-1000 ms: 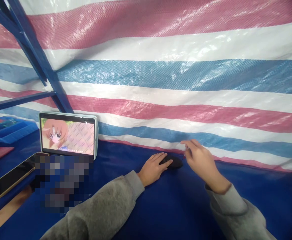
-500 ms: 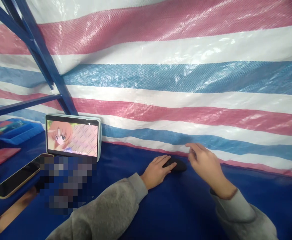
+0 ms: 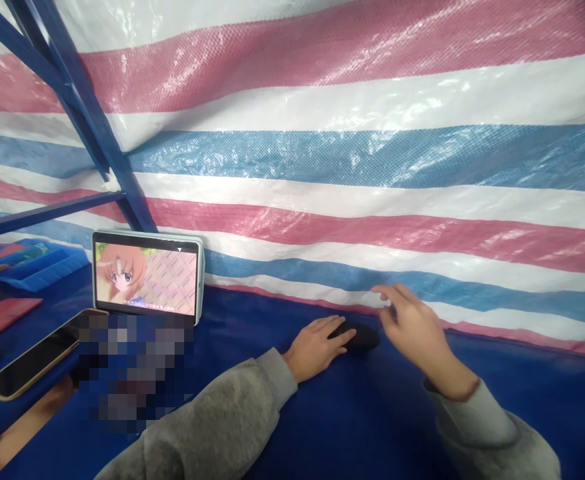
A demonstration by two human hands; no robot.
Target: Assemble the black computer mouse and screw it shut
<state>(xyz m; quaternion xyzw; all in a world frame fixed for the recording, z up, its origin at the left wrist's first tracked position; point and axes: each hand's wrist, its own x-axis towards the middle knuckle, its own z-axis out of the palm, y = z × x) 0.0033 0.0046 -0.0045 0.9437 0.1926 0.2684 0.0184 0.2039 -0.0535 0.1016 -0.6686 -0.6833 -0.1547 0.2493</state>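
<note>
My left hand (image 3: 317, 347) lies over the near left end of a black computer mouse (image 3: 365, 335), thumb and fingers around its sides. The rounded right end of the mouse shows past my fingertips, on the blue table surface (image 3: 362, 413). To the right of the mouse, my right hand (image 3: 412, 333) is raised above the table close to the striped sheet. Its fingers are loosely bent and apart, and nothing shows between them.
A tablet (image 3: 145, 277) showing a cartoon leans upright at the back left. A phone (image 3: 42, 353) lies at the left, near a red flat piece (image 3: 5, 319) and a blue tray (image 3: 47, 270). Another person's arm (image 3: 35, 417) reaches in there. A striped sheet (image 3: 347, 157) hangs behind, beside a blue frame (image 3: 89, 133).
My left hand and the mouse have shifted slightly to the right. My right hand stays raised in nearly the same place, with its fingers still apart.
</note>
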